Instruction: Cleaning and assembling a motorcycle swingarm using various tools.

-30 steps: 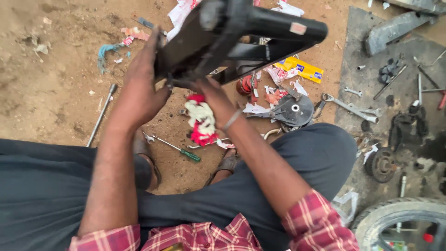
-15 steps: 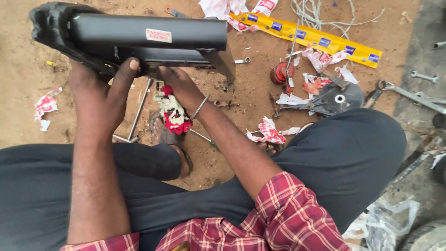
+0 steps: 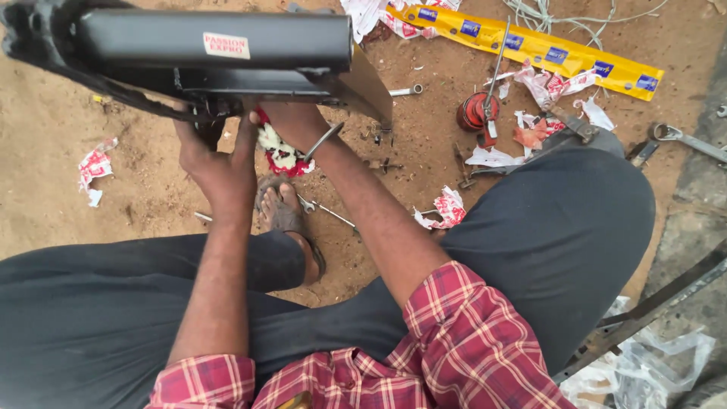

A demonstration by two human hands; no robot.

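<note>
Both hands hold a black seat (image 3: 219, 53) aloft over sandy ground (image 3: 53, 129): the left hand (image 3: 216, 155) closed in a grip on its underside frame, the right hand (image 3: 291, 121) pressed up beneath it, fingers hidden. Steadying it well likely means keeping both grips firm and level. A red oil can (image 3: 475, 112), spanner (image 3: 405, 91) and yellow strip (image 3: 530, 47) lie beyond.

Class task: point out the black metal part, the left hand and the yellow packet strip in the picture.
Black metal part (image 3: 216, 39), head view, on its smooth tube.
Left hand (image 3: 216, 163), head view, on its back.
Yellow packet strip (image 3: 530, 45), head view, on its middle.
</note>
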